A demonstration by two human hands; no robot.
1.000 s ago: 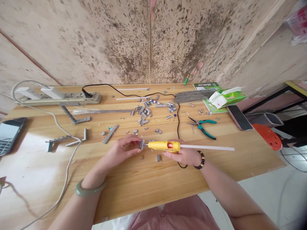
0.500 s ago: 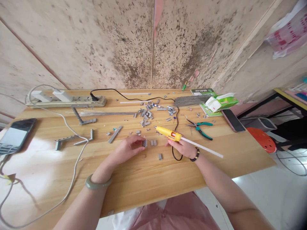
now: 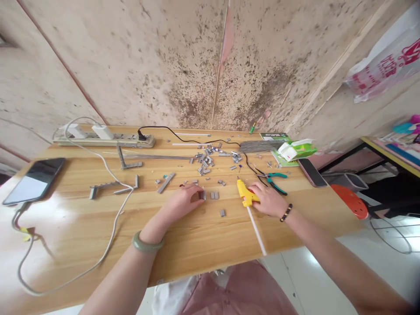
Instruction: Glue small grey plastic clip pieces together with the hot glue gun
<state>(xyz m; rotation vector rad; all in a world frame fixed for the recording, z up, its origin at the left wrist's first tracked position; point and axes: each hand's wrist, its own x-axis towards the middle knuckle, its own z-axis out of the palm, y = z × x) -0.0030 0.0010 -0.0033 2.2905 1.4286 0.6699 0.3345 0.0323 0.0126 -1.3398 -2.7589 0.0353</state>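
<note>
Head view. Glue gun (image 3: 246,194): yellow, nose pointing away, white stick (image 3: 256,231) trailing rearward; at the tabletop (image 3: 197,249), right of centre. Right hand (image 3: 268,200): curled at its handle, firmness of grip unclear. Left hand (image 3: 185,200): thumb and fingertips pinching one grey piece (image 3: 203,195). Alongside: two grey blocks (image 3: 214,195). Beyond: teal pliers (image 3: 278,175), close past right hand; heaped grey bits (image 3: 205,162).

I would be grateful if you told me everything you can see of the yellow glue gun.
The yellow glue gun looks plastic, its narrow nozzle pointing away from the person. A long white glue stick juts from its rear toward the near edge of the wooden table. It is left of the teal-handled pliers. The right hand grasps and partly hides its handle; whether it rests on the table is unclear.
</note>
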